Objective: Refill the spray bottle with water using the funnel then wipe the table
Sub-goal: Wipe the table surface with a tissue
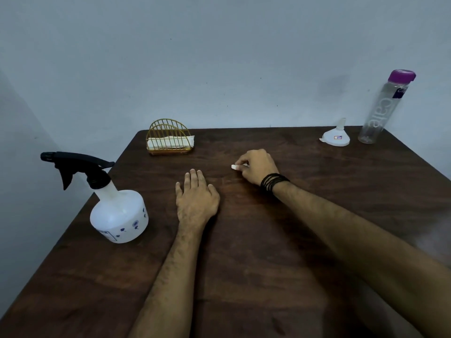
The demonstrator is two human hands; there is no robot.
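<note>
Looking at a brown table (pixel 268 252) with both hands out on it. Left hand (pixel 196 197) lying flat, fingers straight and close together, holding nothing. Right hand (pixel 256 167) curled, fingertips pinching a small white scrap (pixel 234 167), maybe a bit of tissue, hard to tell, pressing it near the tabletop. Sprayer (pixel 114 201) standing upright near the left edge, black trigger head on, well apart from the funnel (pixel 335 137), sitting wide end down at the far right corner just beside the bottle (pixel 380 111) with its purple cap on. Bottle looking empty or nearly so, so guessing the refill is done and the wiping underway, not sure though. Napkin rack (pixel 168 139) sitting at the far edge. Worrying mostly about that scrap being way too small: smearing water around instead of soaking it up, or shredding into bits on the wood. Also worrying about the left elbow swinging wide and knocking the sprayer off the edge, since standing that close to it. Same for the tall bottle tipping if reaching for the funnel carelessly.
</note>
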